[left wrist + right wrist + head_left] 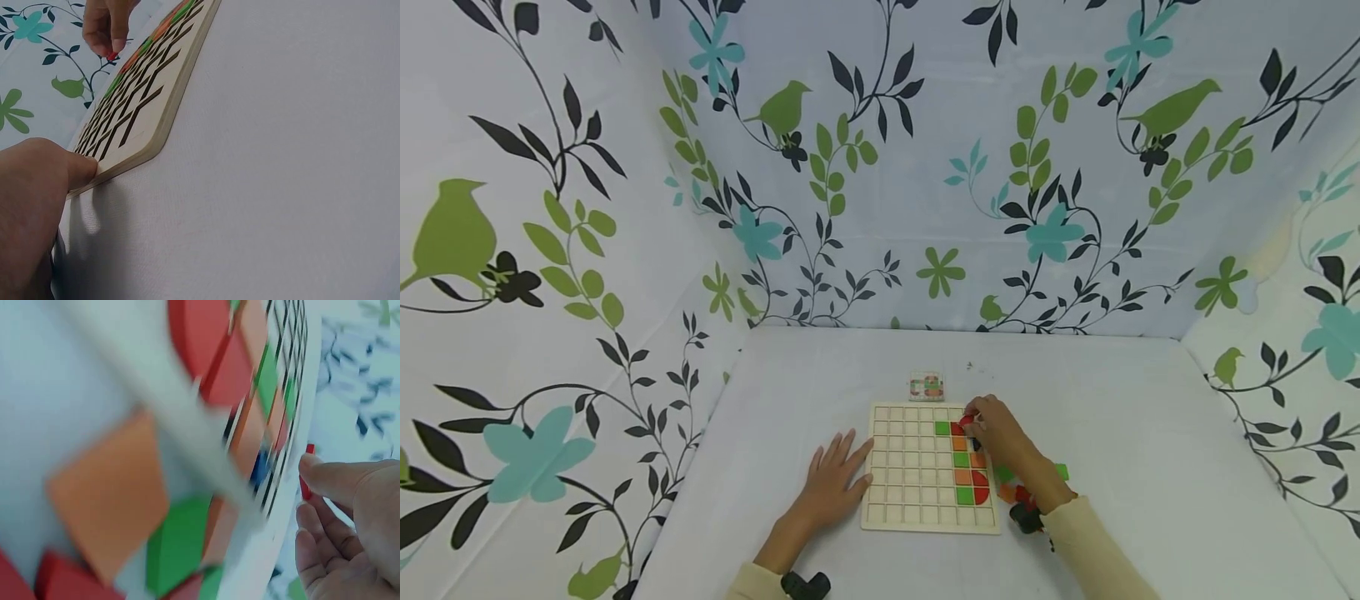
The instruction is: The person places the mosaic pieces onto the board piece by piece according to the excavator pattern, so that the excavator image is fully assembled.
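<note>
A wooden grid board (901, 475) lies on the white table, with green, orange and red pieces set in cells along its right side. My left hand (835, 485) rests at the board's left edge, fingers spread; in the left wrist view its thumb (81, 169) touches the rim. Over the board's far right corner, my right hand (1000, 429) pinches a small red piece (305, 478) between thumb and fingers. The piece's full shape is hidden by the fingers. Below it, a dark blue piece (259, 467) shows at the board's right column.
Loose pieces lie right of the board, among them an orange square (112, 494) and a green block (181, 544), partly under my right forearm. Behind the board is a small card (927, 386) with a coloured pattern. Patterned cloth (895, 183) walls the table's back and sides.
</note>
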`<state>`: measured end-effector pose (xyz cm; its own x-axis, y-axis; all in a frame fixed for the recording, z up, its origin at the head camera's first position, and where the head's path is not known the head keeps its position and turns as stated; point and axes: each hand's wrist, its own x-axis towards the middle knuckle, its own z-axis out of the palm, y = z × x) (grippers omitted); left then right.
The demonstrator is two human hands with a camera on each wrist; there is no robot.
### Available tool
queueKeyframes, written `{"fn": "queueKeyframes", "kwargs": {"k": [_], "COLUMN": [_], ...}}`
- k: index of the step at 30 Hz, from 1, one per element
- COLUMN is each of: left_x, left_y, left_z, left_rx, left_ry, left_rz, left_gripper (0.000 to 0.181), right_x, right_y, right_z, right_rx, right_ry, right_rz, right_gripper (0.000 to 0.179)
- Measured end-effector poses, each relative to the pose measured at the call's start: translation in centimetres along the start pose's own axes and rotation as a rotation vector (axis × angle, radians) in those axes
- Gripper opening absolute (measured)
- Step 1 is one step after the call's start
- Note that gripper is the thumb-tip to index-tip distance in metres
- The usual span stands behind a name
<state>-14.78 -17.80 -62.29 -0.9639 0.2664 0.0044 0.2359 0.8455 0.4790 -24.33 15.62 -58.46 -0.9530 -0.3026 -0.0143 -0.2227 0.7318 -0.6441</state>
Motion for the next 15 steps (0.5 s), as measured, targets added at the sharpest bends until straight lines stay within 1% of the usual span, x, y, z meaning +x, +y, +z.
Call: {"fn": "queueKeyframes", "kwargs": {"k": [3, 5, 7, 10, 15], "left_x": [0.0, 0.1, 0.1, 0.2, 0.1], "left_y": [-0.1, -0.2, -0.2, -0.2, 0.0], "left_z": [0.1, 0.2, 0.3, 0.3, 0.2], "left_rx": [0.007, 0.005, 0.009, 0.018, 0.011], "left_ry": [0.004, 0.006, 0.006, 0.007, 0.015], "left_rz": [-0.005, -0.004, -0.002, 0.000, 0.001], "left_gripper": [0.058, 0.058, 0.058, 0.058, 0.058], "right_x": [-0.4, -0.7, -1.0, -1.4, -1.4], "right_y": [-1.0, -1.4, -1.8, -2.1, -2.3], "right_z": [1.0, 1.7, 2.2, 2.7, 3.1], "right_rx": [-0.018, -0.055, -0.085, -0.131, -0.177], "right_ry": [-0.026, -0.020, -0.006, 0.012, 0.019], "right_rz": [-0.111, -0.185, -0.236, -0.265, -0.270], "right_gripper": [0.012, 0.012, 0.012, 0.012, 0.010]}}
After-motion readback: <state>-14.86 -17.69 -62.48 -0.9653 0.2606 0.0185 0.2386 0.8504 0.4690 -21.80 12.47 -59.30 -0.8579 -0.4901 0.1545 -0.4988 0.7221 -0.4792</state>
